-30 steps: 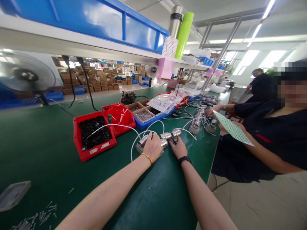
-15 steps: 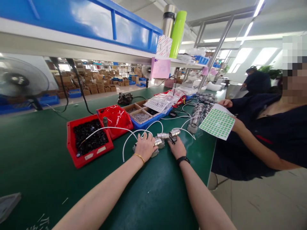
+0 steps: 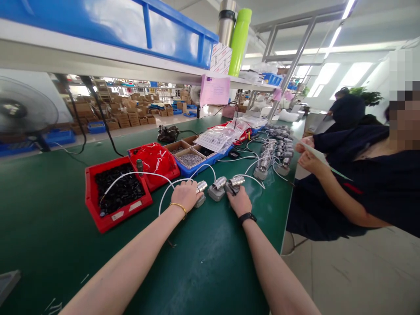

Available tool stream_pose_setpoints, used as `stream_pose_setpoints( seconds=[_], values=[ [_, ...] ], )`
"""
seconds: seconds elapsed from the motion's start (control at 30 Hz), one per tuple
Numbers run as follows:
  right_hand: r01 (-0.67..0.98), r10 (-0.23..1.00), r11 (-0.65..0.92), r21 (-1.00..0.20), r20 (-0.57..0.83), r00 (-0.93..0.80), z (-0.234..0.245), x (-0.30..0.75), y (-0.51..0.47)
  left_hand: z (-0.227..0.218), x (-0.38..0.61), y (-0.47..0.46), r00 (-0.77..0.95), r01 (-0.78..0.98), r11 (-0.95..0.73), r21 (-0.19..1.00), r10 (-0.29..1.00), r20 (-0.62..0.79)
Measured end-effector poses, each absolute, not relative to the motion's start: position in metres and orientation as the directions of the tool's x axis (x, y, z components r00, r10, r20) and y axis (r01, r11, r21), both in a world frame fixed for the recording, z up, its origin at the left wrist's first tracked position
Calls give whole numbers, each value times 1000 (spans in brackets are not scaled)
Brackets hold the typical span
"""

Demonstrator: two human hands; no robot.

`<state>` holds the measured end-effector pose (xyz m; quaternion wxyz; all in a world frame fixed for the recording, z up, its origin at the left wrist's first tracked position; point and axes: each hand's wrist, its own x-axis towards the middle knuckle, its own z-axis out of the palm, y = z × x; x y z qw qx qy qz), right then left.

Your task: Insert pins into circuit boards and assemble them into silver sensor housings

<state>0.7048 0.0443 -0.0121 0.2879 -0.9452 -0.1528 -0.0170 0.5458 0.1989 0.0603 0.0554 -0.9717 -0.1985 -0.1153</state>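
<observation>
The left hand (image 3: 185, 195), a gold bangle on its wrist, is lying curled over one of the small silver metal fittings (image 3: 200, 188) on the green table (image 3: 49, 218), its fingers closed around the piece so that only the shiny far end is showing. The right hand (image 3: 239, 200), wearing a black wristband, is gripping a second fitting (image 3: 236, 181) just to the right, fingers wrapped on its base. Between the two hands a third fitting (image 3: 218, 185) is sitting untouched on the table, near both. White cables (image 3: 138, 175) are looping from these pieces toward the left, passing over a red bin of black parts (image 3: 116, 192). Just beyond it a second red bin (image 3: 155, 159) is holding red bags, and to the right of that a blue tray (image 3: 193, 159) is carrying small boxes of parts. Farther right a cluster of similar fittings (image 3: 275, 151) is lying by the table's edge, where a co-worker in dark clothing is holding a sheet (image 3: 316, 155) in both hands. A fan (image 3: 22, 109) is standing at the far left.
</observation>
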Motion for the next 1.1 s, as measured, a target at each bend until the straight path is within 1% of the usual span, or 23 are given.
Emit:
stream_pose_setpoints(
  seconds=[0.13, 0.27, 0.5, 0.63, 0.73, 0.83, 0.97, 1.1],
  values=[
    [285, 270, -800, -529, 107, 957, -12, 699, 48, 62, 547, 205, 909, 383, -922, -47, 368, 195],
    [315, 299, -783, -536, 119, 947, -15, 707, 50, 65, 540, 204, 923, 358, -933, -44, 347, 165],
    [430, 415, -698, -573, 165, 895, -19, 732, 49, 71, 531, 203, 930, 347, -938, -21, 342, 133],
    [500, 494, -643, -580, 184, 850, -22, 733, 49, 67, 536, 202, 918, 376, -927, -11, 370, 145],
    [532, 531, -621, -575, 190, 826, -25, 726, 51, 63, 541, 197, 909, 395, -919, -5, 390, 148],
    [546, 544, -619, -564, 193, 816, -26, 718, 56, 61, 544, 188, 907, 397, -918, 3, 393, 152],
    [560, 561, -613, -557, 192, 805, -25, 713, 61, 61, 544, 176, 888, 436, -900, 16, 433, 157],
    [557, 549, -633, -538, 195, 813, -22, 712, 52, 60, 547, 174, 876, 452, -891, 52, 454, 166]
  ],
)
